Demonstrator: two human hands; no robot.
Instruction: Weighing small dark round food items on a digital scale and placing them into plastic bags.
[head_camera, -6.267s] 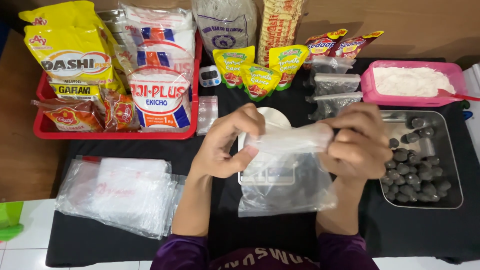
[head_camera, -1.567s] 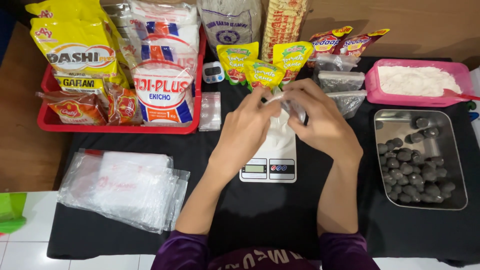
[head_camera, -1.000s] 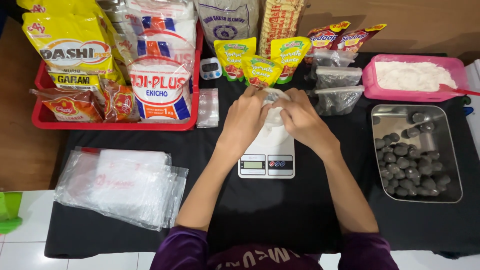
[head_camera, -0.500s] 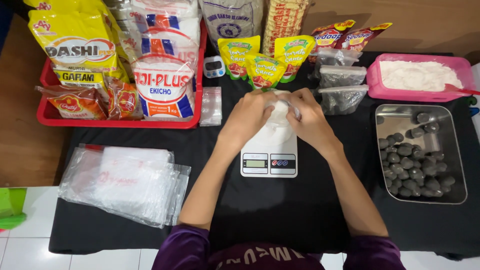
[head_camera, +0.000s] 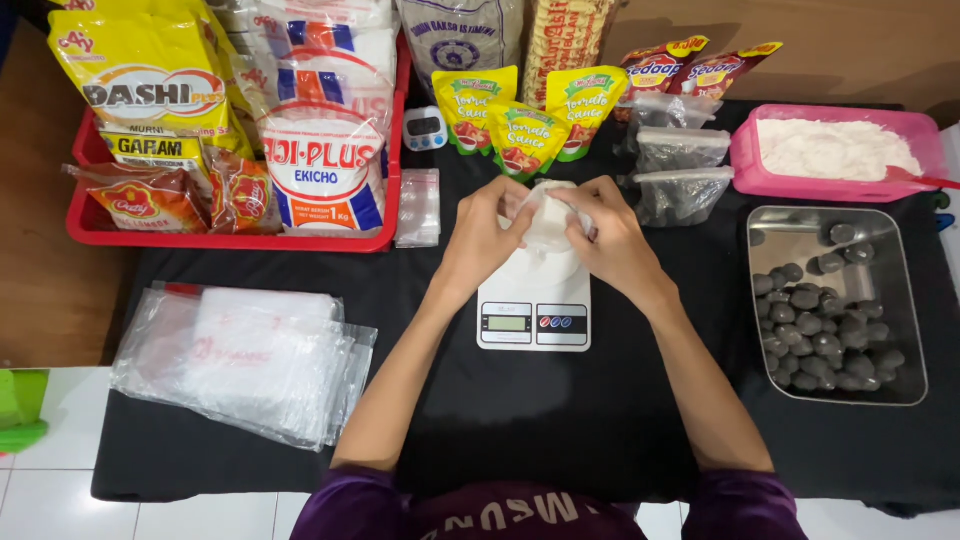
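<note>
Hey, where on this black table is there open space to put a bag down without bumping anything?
The widest bare cloth lies in front of the white scale, between the stack of clear bags and the steel tray of dark balls. The back row is crowded: red basket, sauce pouches, pink tub.

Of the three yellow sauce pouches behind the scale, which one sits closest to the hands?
The middle yellow sauce pouch: it stands lower and further forward than the left pouch and right pouch, just above the left hand and right hand.
</note>
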